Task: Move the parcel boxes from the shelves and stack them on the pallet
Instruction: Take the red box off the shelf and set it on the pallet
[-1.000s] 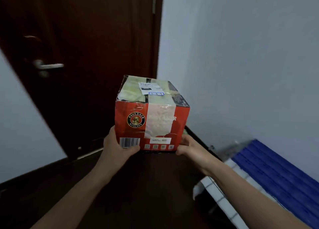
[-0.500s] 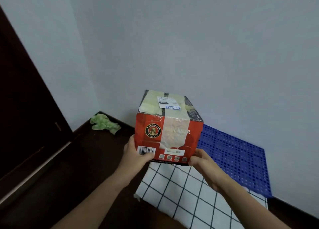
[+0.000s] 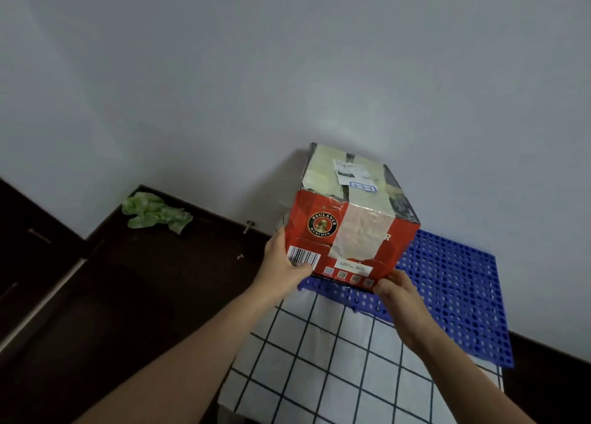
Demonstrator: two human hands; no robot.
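I hold a red parcel box (image 3: 348, 231) with a round Paulaner logo, clear tape and a white label on top. My left hand (image 3: 284, 263) grips its lower left corner, thumb over the barcode. My right hand (image 3: 396, 291) grips its lower right corner from below. The box hangs tilted over the far left part of the blue perforated pallet (image 3: 454, 283), close to the wall. Whether its far edge touches the pallet is hidden.
A white cloth with a dark grid (image 3: 335, 359) covers the pallet's near part. A crumpled green rag (image 3: 153, 212) lies in the floor corner at the left. The grey wall (image 3: 287, 71) stands right behind the pallet. Dark floor (image 3: 128, 295) spreads to the left.
My view swung right from the dark door to the pallet. The box, still held in both hands, moved forward and down over the pallet's far left corner.
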